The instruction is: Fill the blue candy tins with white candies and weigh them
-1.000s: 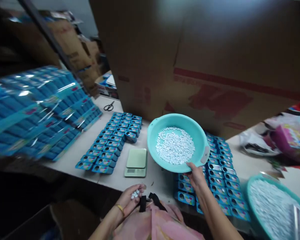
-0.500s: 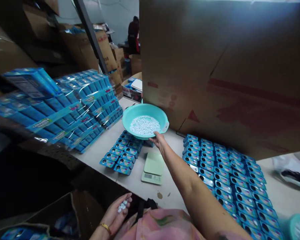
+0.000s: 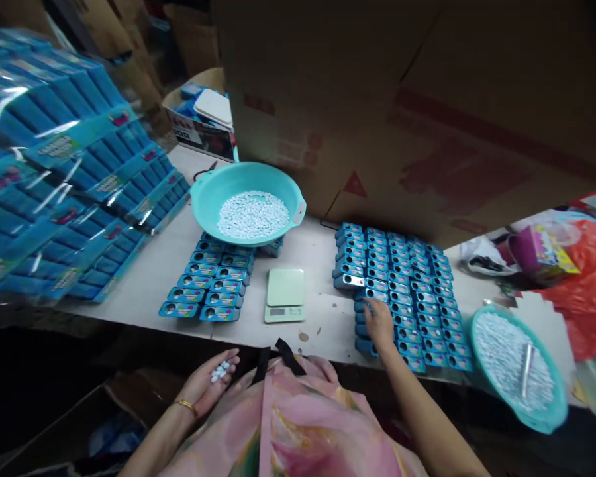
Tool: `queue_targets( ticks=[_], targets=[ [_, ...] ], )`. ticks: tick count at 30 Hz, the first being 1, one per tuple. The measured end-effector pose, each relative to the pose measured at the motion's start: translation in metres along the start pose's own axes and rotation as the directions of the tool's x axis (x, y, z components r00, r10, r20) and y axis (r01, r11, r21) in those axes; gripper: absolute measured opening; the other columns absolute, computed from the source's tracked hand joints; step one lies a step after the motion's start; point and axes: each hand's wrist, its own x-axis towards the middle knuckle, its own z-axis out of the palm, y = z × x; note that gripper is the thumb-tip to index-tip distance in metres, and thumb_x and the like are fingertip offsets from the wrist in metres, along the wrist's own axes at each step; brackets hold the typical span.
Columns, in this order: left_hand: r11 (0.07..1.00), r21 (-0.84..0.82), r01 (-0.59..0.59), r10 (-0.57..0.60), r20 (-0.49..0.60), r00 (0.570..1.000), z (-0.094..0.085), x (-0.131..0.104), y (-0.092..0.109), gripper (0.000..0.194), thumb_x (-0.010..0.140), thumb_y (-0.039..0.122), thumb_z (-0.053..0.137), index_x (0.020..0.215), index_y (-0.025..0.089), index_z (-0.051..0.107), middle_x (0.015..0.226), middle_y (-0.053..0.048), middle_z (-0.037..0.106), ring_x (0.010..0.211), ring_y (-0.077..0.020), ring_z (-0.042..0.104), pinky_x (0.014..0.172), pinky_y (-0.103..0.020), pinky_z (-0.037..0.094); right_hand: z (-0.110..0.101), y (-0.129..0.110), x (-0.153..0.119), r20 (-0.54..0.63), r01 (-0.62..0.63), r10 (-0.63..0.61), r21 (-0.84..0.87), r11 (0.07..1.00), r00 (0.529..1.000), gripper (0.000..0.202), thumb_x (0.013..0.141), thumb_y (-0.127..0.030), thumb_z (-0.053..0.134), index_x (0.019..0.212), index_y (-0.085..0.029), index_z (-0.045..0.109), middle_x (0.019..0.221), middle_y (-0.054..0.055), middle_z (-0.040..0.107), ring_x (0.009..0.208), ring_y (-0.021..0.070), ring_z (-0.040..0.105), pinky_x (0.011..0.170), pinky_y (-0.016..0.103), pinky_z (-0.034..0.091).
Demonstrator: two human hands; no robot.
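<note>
My left hand (image 3: pixel 209 381) is palm up below the table's front edge, its fingers curled round several small pale pieces (image 3: pixel 220 371). On the right, my right hand (image 3: pixel 379 322) reaches down onto the near left part of the rows of blue boxes (image 3: pixel 401 309); its fingertips touch a box, and whether they grip it cannot be made out. A green scale (image 3: pixel 285 289) lies on the table between two groups of boxes. The turquoise basin (image 3: pixel 202 202) with pale pieces stands behind the smaller group of blue boxes (image 3: pixel 221 290), partly over them.
Wrapped stacks of blue packs (image 3: pixel 64 159) rise at the left. A large cardboard box (image 3: pixel 377 119) stands along the back. At the right are a second basin (image 3: pixel 546 424) holding pale pieces and a metal tube, and a red plastic bag (image 3: pixel 593 278).
My right hand has left the turquoise basin's rim and moved right to the rows of boxes. My left hand still holds the pale pieces. The view has turned down and to the right.
</note>
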Motion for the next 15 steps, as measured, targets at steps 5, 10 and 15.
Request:
queue_targets(
  ticks=[5,10,15],
  targets=[
    [0.999,0.025,-0.040,0.037,0.085,0.996,0.046,0.006,0.000,0.013,0.073,0.011,0.055,0.084,0.005,0.059,0.070,-0.009,0.061,0.053,-0.0095,0.057,0.041,-0.016,0.042,0.019,-0.014,0.049,0.118,0.176,-0.145,-0.324,0.930,0.982,0.026,0.080,-0.022,0.042,0.100,-0.021,0.058,0.103,0.008,0.052,0.090,0.0211,0.043,0.077,0.034,0.032],
    [0.993,-0.057,-0.100,0.105,0.087,0.991,0.068,0.003,-0.008,0.014,0.073,0.012,0.055,0.084,0.005,0.059,0.069,-0.009,0.061,0.054,-0.0096,0.056,0.041,-0.016,0.040,0.021,-0.011,0.066,0.293,0.374,-0.265,-0.424,0.825,0.918,0.019,0.080,-0.019,0.043,0.079,-0.021,0.062,0.103,0.009,0.050,0.091,0.0228,0.040,0.073,0.035,0.030],
    [0.984,-0.132,-0.117,0.120,0.014,0.993,0.061,0.004,-0.032,0.013,0.073,0.012,0.055,0.084,0.005,0.058,0.068,-0.010,0.060,0.054,-0.0096,0.056,0.042,-0.015,0.041,0.016,-0.049,0.057,0.359,0.646,-0.552,-0.240,0.724,0.753,0.023,0.079,-0.012,0.041,0.087,-0.022,0.060,0.122,0.006,0.040,0.106,0.0239,0.033,0.086,0.038,0.026]
  ],
)
